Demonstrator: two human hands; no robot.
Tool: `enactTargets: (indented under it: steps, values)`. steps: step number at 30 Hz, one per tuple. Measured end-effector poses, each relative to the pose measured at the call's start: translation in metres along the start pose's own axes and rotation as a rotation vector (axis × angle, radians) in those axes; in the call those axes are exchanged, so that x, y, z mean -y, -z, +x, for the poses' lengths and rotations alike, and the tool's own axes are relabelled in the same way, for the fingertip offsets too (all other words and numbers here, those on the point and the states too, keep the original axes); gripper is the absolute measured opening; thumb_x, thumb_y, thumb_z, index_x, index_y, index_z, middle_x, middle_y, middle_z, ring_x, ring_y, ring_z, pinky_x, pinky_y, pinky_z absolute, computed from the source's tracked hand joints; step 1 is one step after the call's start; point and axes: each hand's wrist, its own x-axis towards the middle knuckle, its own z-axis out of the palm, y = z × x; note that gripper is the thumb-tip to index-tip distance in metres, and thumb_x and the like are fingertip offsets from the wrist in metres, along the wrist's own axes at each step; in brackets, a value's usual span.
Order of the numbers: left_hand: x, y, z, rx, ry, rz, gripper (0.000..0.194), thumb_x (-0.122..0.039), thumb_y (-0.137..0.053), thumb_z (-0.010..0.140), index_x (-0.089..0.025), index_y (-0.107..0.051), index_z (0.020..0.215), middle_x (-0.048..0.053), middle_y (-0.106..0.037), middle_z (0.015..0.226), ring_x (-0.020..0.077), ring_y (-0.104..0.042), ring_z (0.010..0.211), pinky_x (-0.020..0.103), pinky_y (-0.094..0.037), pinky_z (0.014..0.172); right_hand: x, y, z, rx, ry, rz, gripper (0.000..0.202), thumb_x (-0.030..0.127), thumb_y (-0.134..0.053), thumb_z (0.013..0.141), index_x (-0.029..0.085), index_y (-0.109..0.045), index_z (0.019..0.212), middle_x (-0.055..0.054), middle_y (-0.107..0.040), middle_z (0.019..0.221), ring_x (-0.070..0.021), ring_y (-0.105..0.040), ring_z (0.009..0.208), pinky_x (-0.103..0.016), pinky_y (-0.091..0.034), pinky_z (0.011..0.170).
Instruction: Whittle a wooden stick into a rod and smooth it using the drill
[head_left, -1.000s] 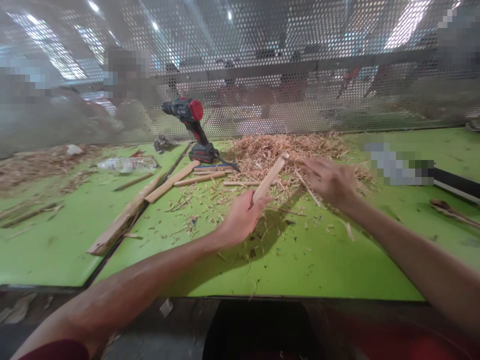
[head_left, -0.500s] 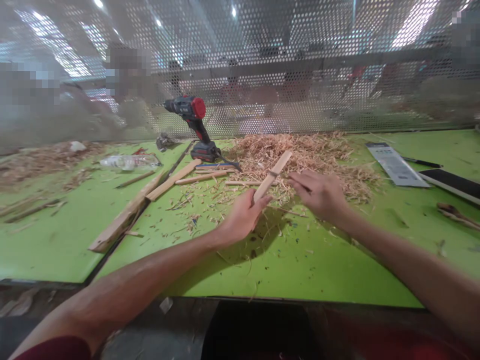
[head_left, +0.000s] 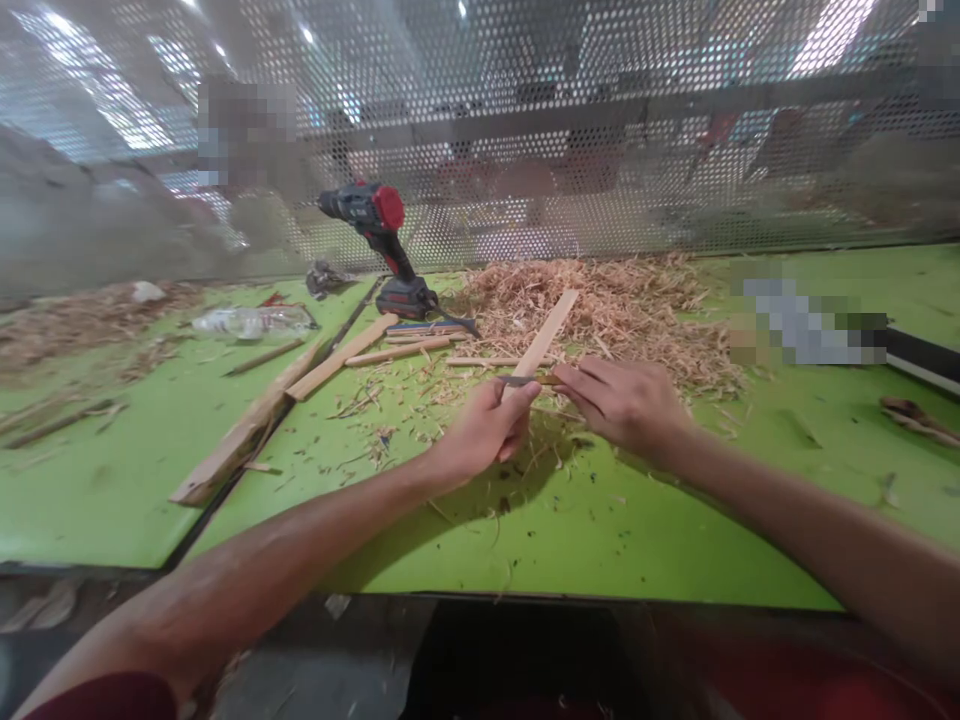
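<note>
Left hand (head_left: pixel 480 428) grips the strip (head_left: pixel 549 335), its long axis slanting away and rightward; right hand (head_left: pixel 626 402) holds the knife (head_left: pixel 516 380) across its near end

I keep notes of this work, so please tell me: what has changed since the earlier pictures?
The right hand drew the thin-bladed tool along the wooden strip, from near its far end toward the person, close to the left hand. Nothing was taken up or let go. The left hand's grip, the drill and the plastic bottle stayed.
</note>
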Motion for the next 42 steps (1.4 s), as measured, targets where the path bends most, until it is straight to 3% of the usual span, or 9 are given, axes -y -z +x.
enactTargets:
  steps: [7, 17, 19, 22, 24, 27, 30, 36, 42]
  values:
    - [-0.006, -0.005, -0.001, -0.006, -0.002, -0.085, 0.049, -0.056, -0.070, 0.093, -0.023, -0.040, 0.072, -0.013, -0.033, 0.050, 0.0020, -0.029, 0.032, 0.016, -0.020, 0.031, -0.005, 0.001, 0.003, -0.159, 0.034, -0.105, 0.027, 0.026, -0.055, 0.110, 0.014, -0.079, 0.106, -0.001, -0.075, 0.076, -0.0062, -0.051, 0.048, -0.021, -0.032, 0.041]
    - [-0.004, -0.001, -0.003, 0.008, -0.013, -0.057, 0.041, -0.054, -0.065, 0.098, -0.024, -0.041, 0.084, -0.014, -0.036, 0.052, 0.0028, -0.031, 0.033, 0.015, -0.022, 0.032, -0.007, 0.000, 0.003, -0.126, 0.019, -0.085, 0.029, 0.024, -0.051, 0.110, 0.016, -0.079, 0.106, -0.001, -0.076, 0.077, -0.0061, -0.048, 0.047, -0.019, -0.032, 0.042]
    - [-0.002, 0.000, -0.007, 0.002, 0.007, -0.011, 0.038, -0.052, -0.063, 0.099, -0.023, -0.042, 0.085, -0.013, -0.038, 0.053, 0.0027, -0.033, 0.034, 0.015, -0.023, 0.032, -0.018, 0.000, 0.001, -0.030, -0.090, -0.065, 0.034, 0.028, -0.047, 0.112, 0.019, -0.079, 0.110, -0.002, -0.075, 0.076, -0.0071, -0.045, 0.046, -0.022, -0.029, 0.040]
    - [-0.001, -0.003, -0.014, 0.084, 0.055, 0.074, 0.034, -0.050, -0.060, 0.101, -0.022, -0.044, 0.088, -0.012, -0.043, 0.054, 0.0035, -0.038, 0.034, 0.015, -0.024, 0.032, -0.053, 0.000, -0.008, 0.081, -0.421, -0.092, 0.041, 0.036, -0.042, 0.112, 0.022, -0.080, 0.109, -0.002, -0.072, 0.070, -0.0106, -0.039, 0.043, -0.027, -0.023, 0.040]
    - [-0.002, -0.005, -0.017, 0.150, 0.052, 0.068, 0.034, -0.050, -0.058, 0.102, -0.022, -0.045, 0.089, -0.012, -0.043, 0.054, 0.0038, -0.038, 0.033, 0.016, -0.025, 0.032, -0.077, -0.001, -0.014, 0.054, -0.539, -0.115, 0.043, 0.033, -0.042, 0.110, 0.018, -0.081, 0.097, -0.004, -0.068, 0.063, -0.0142, -0.045, 0.046, -0.028, -0.028, 0.043]
    - [-0.007, -0.006, -0.016, 0.166, 0.010, -0.013, 0.039, -0.053, -0.057, 0.101, -0.022, -0.043, 0.083, -0.013, -0.039, 0.051, 0.0032, -0.036, 0.032, 0.016, -0.025, 0.032, -0.093, 0.000, -0.017, -0.112, -0.670, -0.093, 0.036, 0.031, -0.050, 0.106, 0.014, -0.081, 0.099, -0.011, -0.077, 0.080, -0.0213, -0.066, 0.068, -0.033, -0.044, 0.058]
    - [-0.009, -0.003, -0.010, 0.142, -0.004, -0.072, 0.043, -0.055, -0.061, 0.099, -0.022, -0.043, 0.080, -0.014, -0.037, 0.050, 0.0026, -0.034, 0.031, 0.016, -0.025, 0.032, -0.077, 0.003, -0.009, -0.183, -0.625, -0.017, 0.034, 0.031, -0.051, 0.106, 0.014, -0.081, 0.108, -0.013, -0.080, 0.095, -0.0217, -0.072, 0.081, -0.033, -0.051, 0.065]
    - [-0.007, 0.000, -0.005, 0.135, 0.028, -0.197, 0.041, -0.055, -0.066, 0.097, -0.023, -0.043, 0.086, -0.014, -0.037, 0.053, 0.0029, -0.032, 0.032, 0.017, -0.024, 0.033, -0.019, 0.001, 0.003, -0.035, -0.354, 0.287, 0.039, 0.037, -0.044, 0.112, 0.021, -0.080, 0.110, -0.001, -0.074, 0.073, -0.0112, -0.057, 0.050, -0.023, -0.036, 0.038]
    - [-0.012, -0.003, -0.008, 0.129, 0.055, -0.216, 0.045, -0.061, -0.064, 0.096, -0.022, -0.043, 0.084, -0.014, -0.030, 0.052, 0.0025, -0.028, 0.032, 0.017, -0.021, 0.036, 0.004, -0.006, 0.000, -0.081, -0.144, 0.284, 0.042, 0.039, -0.045, 0.113, 0.015, -0.079, 0.111, -0.003, -0.076, 0.078, -0.0096, -0.059, 0.054, -0.022, -0.037, 0.042]
